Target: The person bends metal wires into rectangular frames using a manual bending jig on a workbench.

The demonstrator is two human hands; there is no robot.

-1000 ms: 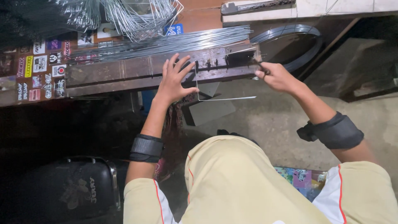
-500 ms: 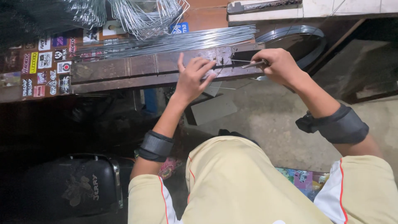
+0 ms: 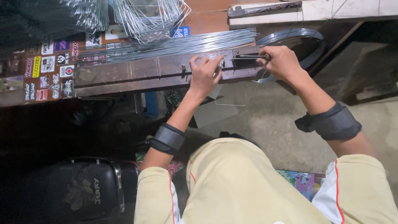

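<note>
Pressing my left hand (image 3: 204, 75) flat, fingers spread, on the dark brown metal bending jig (image 3: 166, 70); right hand (image 3: 283, 62) fisted on its thin steel lever (image 3: 248, 57). Bent silver wire (image 3: 232, 89) hangs below the jig w/ loose ends, could slip or nick fingers if pressure eases.

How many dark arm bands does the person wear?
2: one arm band on the left forearm, below the left hand; another band on the right forearm.
</note>
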